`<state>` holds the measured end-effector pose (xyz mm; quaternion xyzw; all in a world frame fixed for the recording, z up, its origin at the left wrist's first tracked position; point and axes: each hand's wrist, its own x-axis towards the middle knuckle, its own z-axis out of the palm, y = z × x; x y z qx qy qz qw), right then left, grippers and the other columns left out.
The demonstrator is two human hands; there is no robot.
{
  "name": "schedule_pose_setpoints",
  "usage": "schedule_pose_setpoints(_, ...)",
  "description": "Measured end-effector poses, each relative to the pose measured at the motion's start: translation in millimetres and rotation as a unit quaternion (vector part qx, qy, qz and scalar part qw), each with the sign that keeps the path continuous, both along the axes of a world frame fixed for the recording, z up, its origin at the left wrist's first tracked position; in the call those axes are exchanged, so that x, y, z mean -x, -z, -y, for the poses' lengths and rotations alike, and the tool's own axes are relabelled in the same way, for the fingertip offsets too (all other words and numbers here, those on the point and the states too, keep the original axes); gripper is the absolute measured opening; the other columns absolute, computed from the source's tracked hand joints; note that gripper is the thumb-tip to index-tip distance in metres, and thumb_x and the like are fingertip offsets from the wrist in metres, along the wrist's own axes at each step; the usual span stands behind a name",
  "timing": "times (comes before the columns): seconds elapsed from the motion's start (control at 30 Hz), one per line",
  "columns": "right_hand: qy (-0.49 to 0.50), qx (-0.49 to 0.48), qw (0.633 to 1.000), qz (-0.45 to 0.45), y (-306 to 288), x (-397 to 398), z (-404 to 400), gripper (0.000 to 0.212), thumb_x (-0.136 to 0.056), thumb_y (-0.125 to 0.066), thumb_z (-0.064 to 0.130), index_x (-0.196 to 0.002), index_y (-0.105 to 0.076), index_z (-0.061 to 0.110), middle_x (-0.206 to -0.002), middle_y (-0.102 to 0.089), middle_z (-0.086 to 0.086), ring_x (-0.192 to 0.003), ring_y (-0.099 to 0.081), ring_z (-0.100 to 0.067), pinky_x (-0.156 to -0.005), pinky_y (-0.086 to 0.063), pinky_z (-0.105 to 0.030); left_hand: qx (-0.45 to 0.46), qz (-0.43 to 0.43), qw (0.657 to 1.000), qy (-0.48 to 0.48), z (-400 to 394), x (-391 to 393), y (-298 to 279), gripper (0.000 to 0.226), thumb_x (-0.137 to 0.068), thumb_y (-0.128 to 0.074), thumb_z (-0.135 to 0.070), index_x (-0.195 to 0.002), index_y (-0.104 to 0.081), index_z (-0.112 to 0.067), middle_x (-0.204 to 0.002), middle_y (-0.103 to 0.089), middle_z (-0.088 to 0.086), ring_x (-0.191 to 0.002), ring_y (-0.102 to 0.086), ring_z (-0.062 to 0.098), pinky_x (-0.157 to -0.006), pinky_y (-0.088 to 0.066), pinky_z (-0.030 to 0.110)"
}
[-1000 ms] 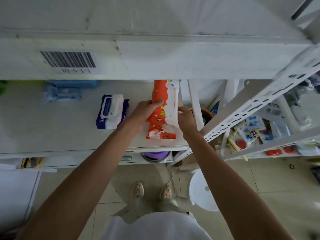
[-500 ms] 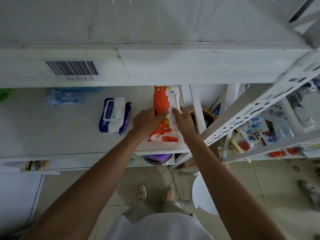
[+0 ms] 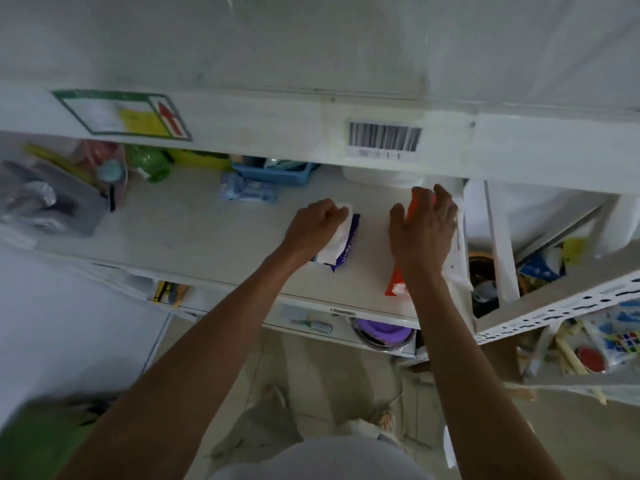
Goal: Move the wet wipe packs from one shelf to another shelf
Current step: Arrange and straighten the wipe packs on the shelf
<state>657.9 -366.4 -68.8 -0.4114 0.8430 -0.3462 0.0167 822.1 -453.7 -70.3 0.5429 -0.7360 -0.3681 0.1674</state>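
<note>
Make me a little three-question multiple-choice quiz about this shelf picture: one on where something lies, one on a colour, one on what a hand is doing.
1. Where does the barcode label sit?
A. on the front edge of the upper shelf
B. on the floor
C. on the orange pack

2. What colour is the wet wipe pack under the right hand?
A. green
B. orange
C. black

3. What is the left hand doing?
A. hanging at the person's side
B. pointing at the ceiling
C. gripping the purple and white pack on the shelf

Answers: 1 A, the label is stuck on the upper shelf's front edge. 2 B, orange shows past the fingers and wrist. 3 C, its fingers curl over that pack.
</note>
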Motion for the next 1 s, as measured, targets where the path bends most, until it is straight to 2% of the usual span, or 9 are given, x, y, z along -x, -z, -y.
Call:
schedule_pose_setpoints(0.13,-0.038,-0.044,0.998,-0.001,3.4,-58.2,26.6,0.044,-0.094,-0.059,0.036,-0.131,-0.061,0.013,-0.141,-0.054,-0.016,-0.134,-0.046,-0.037,-0.109,-0.039,-0.048,-0.008,-0.013,1.0,0.003,23.4,-71.2,7.4,0.032,-0.095,-0.05,-0.047,-0.08,-0.057,-0.02,-0.075,-0.064,-0.003,-0.07,-0.059,0.015,-0.064,-0.045,0.033)
schedule_pose_setpoints(0.23,-0.081,-0.105,0.991,0.036,7.7,-115.2,50.2,0.04,-0.097,-0.055,0.033,-0.132,-0.061,0.014,-0.135,-0.057,-0.017,-0.127,-0.051,-0.037,-0.102,-0.043,-0.046,-0.048,-0.045,0.998,0.014,46.0,-136.8,11.7,0.035,-0.094,-0.055,-0.049,-0.088,-0.063,-0.015,-0.072,-0.066,-0.001,-0.066,-0.06,0.015,-0.068,-0.05,0.035)
schedule_pose_setpoints(0.37,-0.13,-0.145,0.977,0.093,14.3,-185.1,91.1,0.037,-0.096,-0.059,0.031,-0.13,-0.062,0.017,-0.132,-0.061,-0.014,-0.125,-0.057,-0.035,-0.097,-0.048,-0.042,-0.092,-0.033,0.995,0.024,75.7,-212.4,18.2,0.03,-0.094,-0.058,-0.042,-0.09,-0.065,-0.013,-0.071,-0.07,0.0,-0.063,-0.063,0.016,-0.069,-0.054,0.033)
schedule_pose_setpoints(0.47,-0.17,-0.171,0.966,0.095,26.0,-217.9,118.6,0.037,-0.095,-0.06,0.028,-0.129,-0.063,0.015,-0.133,-0.065,-0.013,-0.121,-0.062,-0.033,-0.097,-0.05,-0.039,-0.126,-0.009,0.991,0.038,91.0,-244.7,30.1,0.024,-0.095,-0.057,-0.035,-0.096,-0.067,-0.013,-0.076,-0.074,0.003,-0.062,-0.065,0.017,-0.063,-0.051,0.029)
schedule_pose_setpoints(0.6,-0.22,-0.231,0.945,0.076,37.6,-241.6,161.6,0.044,-0.097,-0.057,0.027,-0.139,-0.056,0.014,-0.138,-0.061,-0.015,-0.124,-0.059,-0.034,-0.103,-0.048,-0.04,-0.136,-0.009,0.99,0.041,117.8,-263.4,38.7,0.021,-0.095,-0.057,-0.031,-0.101,-0.065,-0.013,-0.085,-0.076,0.006,-0.062,-0.066,0.018,-0.058,-0.049,0.027)
schedule_pose_setpoints(0.73,-0.244,-0.274,0.929,0.045,52.9,-245.9,204.5,0.051,-0.097,-0.056,0.026,-0.147,-0.049,0.015,-0.143,-0.057,-0.015,-0.129,-0.057,-0.034,-0.103,-0.049,-0.042,-0.125,0.008,0.991,0.041,147.3,-273.3,44.4,0.022,-0.094,-0.053,-0.032,-0.105,-0.064,-0.015,-0.093,-0.076,0.007,-0.072,-0.074,0.022,-0.07,-0.059,0.037)
schedule_pose_setpoints(0.83,-0.235,-0.292,0.927,0.008,69.9,-246.4,232.1,0.054,-0.098,-0.055,0.028,-0.15,-0.045,0.017,-0.15,-0.052,-0.013,-0.135,-0.051,-0.036,-0.106,-0.047,-0.046,-0.112,0.038,0.992,0.037,165.7,-281.5,43.8,0.025,-0.092,-0.052,-0.032,-0.108,-0.063,-0.017,-0.097,-0.075,0.009,-0.081,-0.076,0.025,-0.079,-0.059,0.041)
schedule_pose_setpoints(0.93,-0.222,-0.311,0.924,-0.013,79.7,-253.8,250.2,0.043,-0.102,-0.052,0.027,-0.14,-0.054,0.009,-0.153,-0.051,-0.012,-0.144,-0.041,-0.037,-0.119,-0.033,-0.045,-0.039,0.103,0.993,0.044,189.3,-288.1,43.4,0.035,-0.096,-0.052,-0.03,-0.122,-0.062,-0.009,-0.114,-0.068,0.015,-0.102,-0.069,0.033,-0.082,-0.05,0.032)
schedule_pose_setpoints(1.0,-0.213,-0.31,0.926,-0.026,83.6,-260.6,255.2,0.049,-0.102,-0.054,0.032,-0.144,-0.052,0.009,-0.155,-0.048,-0.015,-0.144,-0.04,-0.04,-0.119,-0.032,-0.047,-0.011,0.161,0.984,0.07,202.8,-286.6,44.3,0.041,-0.099,-0.052,-0.028,-0.128,-0.059,0.0,-0.123,-0.063,0.019,-0.109,-0.064,0.035,-0.079,-0.042,0.031)
